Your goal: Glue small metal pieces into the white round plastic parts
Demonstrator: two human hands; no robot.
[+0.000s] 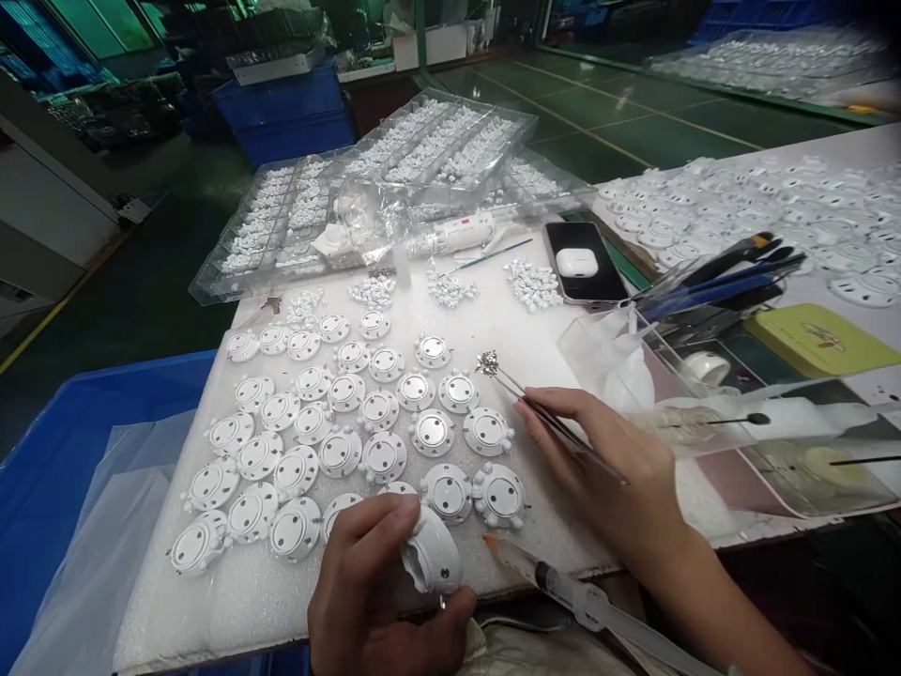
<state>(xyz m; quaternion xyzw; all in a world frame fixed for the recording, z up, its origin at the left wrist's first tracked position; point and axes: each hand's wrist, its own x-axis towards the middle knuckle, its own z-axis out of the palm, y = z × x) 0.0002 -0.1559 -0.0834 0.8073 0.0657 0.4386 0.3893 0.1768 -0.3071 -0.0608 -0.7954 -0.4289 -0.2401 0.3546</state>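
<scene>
My left hand (376, 587) is closed round a small white round plastic part (433, 554) at the near edge of a white foam board (232, 591). My right hand (605, 460) pinches thin metal tweezers (535, 399), whose tips hold a tiny silvery piece (487, 362) just above the board. Several white round parts with silver centres (352, 432) lie in rows on the foam, left of the tweezers. A clear syringe (563, 591) with an orange tip lies on the board's front edge between my hands.
Clear trays of small white pieces (394, 178) stand at the back. A phone (587, 268) carries a white earbud case (575, 263). Brushes (725, 277) rest in a clear box to the right, beside a yellow-green tin (820, 340). A blue bin (63, 460) sits left.
</scene>
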